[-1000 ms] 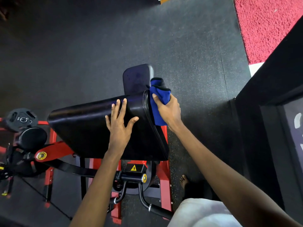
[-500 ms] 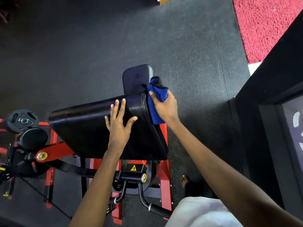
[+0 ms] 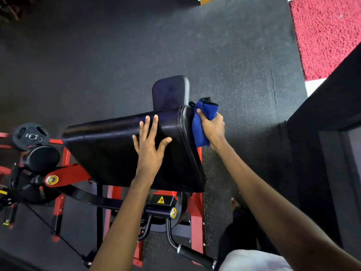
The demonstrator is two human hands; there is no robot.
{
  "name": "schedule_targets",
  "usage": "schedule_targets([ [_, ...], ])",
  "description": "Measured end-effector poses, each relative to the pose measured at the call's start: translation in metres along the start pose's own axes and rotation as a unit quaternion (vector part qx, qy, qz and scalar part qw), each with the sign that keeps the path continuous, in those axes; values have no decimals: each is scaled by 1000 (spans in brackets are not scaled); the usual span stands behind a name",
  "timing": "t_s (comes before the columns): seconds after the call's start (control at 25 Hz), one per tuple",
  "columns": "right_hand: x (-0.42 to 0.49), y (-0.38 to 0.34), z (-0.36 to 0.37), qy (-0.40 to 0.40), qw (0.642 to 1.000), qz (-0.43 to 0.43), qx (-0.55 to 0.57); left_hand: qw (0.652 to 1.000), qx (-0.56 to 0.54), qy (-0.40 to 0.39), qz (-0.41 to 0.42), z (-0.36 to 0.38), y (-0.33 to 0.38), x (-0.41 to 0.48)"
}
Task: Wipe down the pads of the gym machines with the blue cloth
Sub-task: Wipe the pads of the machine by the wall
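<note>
Arm pad [image 3: 109,151] glossy smooth black vinyl; blue cloth [image 3: 203,122] soft, matt; frame [image 3: 64,177] red painted metal; floor [image 3: 117,55] speckled matt rubber.

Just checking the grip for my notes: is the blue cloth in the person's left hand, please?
No, the right hand grips the blue cloth while the left hand rests flat on the pad.

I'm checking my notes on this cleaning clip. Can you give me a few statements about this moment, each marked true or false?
1. The right hand grips the blue cloth against the right edge of the large black pad. True.
2. The left hand holds a spray bottle. False: it holds nothing and rests flat on the large black pad, fingers spread.
3. A weight plate sits on the machine at the left of the view. True.
4. The carpet at the upper right is green. False: it is red.
</note>
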State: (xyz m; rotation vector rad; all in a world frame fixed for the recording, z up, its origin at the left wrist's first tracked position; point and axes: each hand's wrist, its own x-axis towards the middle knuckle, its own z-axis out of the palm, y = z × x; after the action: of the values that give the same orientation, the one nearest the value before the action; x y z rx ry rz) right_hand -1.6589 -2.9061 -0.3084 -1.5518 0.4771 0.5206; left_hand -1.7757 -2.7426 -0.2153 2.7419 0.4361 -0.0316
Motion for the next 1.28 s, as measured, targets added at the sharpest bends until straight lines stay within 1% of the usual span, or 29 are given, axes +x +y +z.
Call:
schedule_targets([
  [0.16, -53, -20, -8, -38, 991, -130, 3, 1000, -13, 13, 3, 1, -3, 0],
  [0.28, -62, -18, -13, -49, 986, -161, -15, 1000, -23, 3, 14, -2, -7, 1],
  [0.36, -60, -15, -11, -45, 987, -154, -2, 1000, -13, -5, 17, -2, -7, 1],
  [0.44, -69, -2, -10, -32, 989, -145, -16, 1000, -10, 2, 17, -1, -7, 1],
  [0.56, -95, 67, -14, -24, 993, -105, -48, 1000, -9, 7, 20, -1, -4, 0],
  [0.64, -104, 110, -17, -24, 996, -72, -46, 1000, -6, 11, 23, 1, -4, 0],
  [0.76, -106, 131, -21, -37, 998, -25, -54, 1000, -7, 15, 24, 2, -5, 0],
  [0.84, -113, 127, -23, -27, 998, -17, -52, 1000, -12, 13, 23, 2, -5, 0],
  [0.88, -118, 119, -22, -17, 998, -34, -47, 1000, -15, 14, 23, 2, -5, -1],
  [1.0, -121, 76, -9, 17, 991, -131, -26, 999, -24, 17, 25, 2, -6, 2],
  [1.12, -114, 27, -3, 25, 984, -178, -20, 999, -32, 25, 30, 3, -9, 3],
  [1.2, -104, 9, -3, 21, 980, -195, -21, 997, -39, 60, 3, 4, -16, -5],
  [1.28, -90, -9, -2, 24, 981, -190, -16, 992, -69, 91, -50, 11, -27, -22],
])
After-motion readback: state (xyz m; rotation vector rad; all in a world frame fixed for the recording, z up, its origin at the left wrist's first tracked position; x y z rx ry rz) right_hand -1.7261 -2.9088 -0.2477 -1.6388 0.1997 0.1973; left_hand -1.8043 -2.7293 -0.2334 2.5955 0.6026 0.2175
